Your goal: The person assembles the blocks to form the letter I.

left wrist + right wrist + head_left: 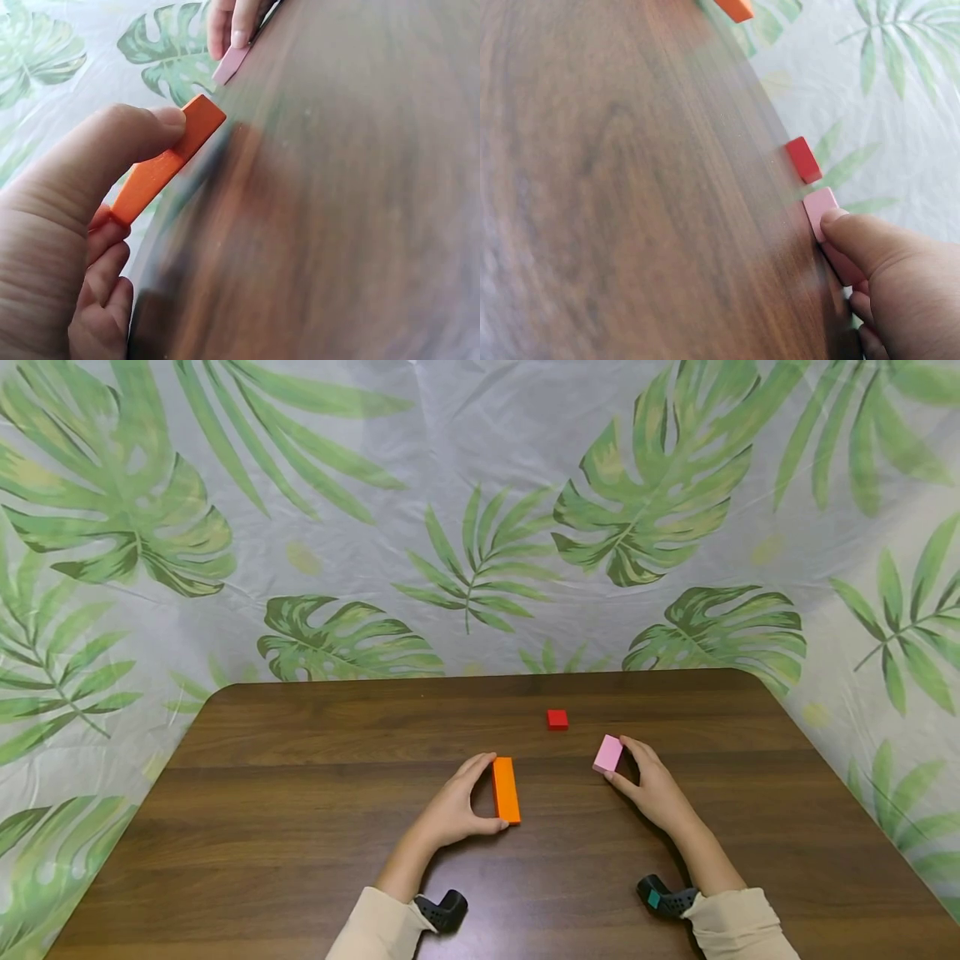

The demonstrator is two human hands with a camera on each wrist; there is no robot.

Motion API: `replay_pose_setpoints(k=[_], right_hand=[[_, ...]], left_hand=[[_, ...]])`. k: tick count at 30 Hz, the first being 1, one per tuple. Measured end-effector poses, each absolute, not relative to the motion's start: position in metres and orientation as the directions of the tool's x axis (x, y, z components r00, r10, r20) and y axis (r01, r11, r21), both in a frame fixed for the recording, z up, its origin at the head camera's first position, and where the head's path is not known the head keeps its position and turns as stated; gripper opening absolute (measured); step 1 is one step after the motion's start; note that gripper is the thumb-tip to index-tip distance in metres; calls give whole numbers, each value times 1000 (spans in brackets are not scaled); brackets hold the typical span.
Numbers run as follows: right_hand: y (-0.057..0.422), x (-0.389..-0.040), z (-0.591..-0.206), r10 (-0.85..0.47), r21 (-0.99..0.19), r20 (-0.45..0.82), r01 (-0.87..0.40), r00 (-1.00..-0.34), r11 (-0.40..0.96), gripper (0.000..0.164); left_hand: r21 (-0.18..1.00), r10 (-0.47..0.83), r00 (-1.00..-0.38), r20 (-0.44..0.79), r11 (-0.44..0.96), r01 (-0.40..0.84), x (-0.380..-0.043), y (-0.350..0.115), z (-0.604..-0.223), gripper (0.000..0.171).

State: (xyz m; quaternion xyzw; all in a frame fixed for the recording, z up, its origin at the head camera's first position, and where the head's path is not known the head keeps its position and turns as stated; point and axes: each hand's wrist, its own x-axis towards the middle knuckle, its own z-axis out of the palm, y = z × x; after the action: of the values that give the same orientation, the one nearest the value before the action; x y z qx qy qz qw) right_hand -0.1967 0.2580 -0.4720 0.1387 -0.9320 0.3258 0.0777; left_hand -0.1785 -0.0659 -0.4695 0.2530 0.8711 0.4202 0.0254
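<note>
My left hand [457, 806] holds a long orange block [506, 791] by its two ends, thumb at the near end and fingers at the far one. In the left wrist view the thumb presses on the orange block [169, 161] close over the table. On the right, a shorter pink block [608, 753] is pinched between the thumb and fingers of my right hand [655, 789]. The right wrist view shows the thumb on the face of the pink block [821, 206]. A small red block [557, 720] lies farther back, between the two hands and left of the pink one.
The brown wooden table [285, 827] has rounded far corners. Behind its far edge hangs a pale cloth [480, 460] printed with green leaves. A black wrist device [444, 912] sits by the left sleeve and another black device [663, 897] by the right.
</note>
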Motion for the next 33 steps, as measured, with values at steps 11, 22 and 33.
replay_pose_setpoints(k=[11, 22, 33], right_hand=[[259, -196, -472, -206, -588, 224, -301, -953, 751, 68], [258, -196, -471, -206, -594, 216, -296, -954, 748, 66], [258, -196, -472, -207, -587, 225, -302, -952, 751, 67]], left_hand=[[734, 484, -865, 135, 538, 415, -182, -70, -468, 92], [692, 504, -857, 108, 581, 428, -182, -73, -466, 91], [681, 524, -847, 90, 588, 437, -183, -74, -465, 91]])
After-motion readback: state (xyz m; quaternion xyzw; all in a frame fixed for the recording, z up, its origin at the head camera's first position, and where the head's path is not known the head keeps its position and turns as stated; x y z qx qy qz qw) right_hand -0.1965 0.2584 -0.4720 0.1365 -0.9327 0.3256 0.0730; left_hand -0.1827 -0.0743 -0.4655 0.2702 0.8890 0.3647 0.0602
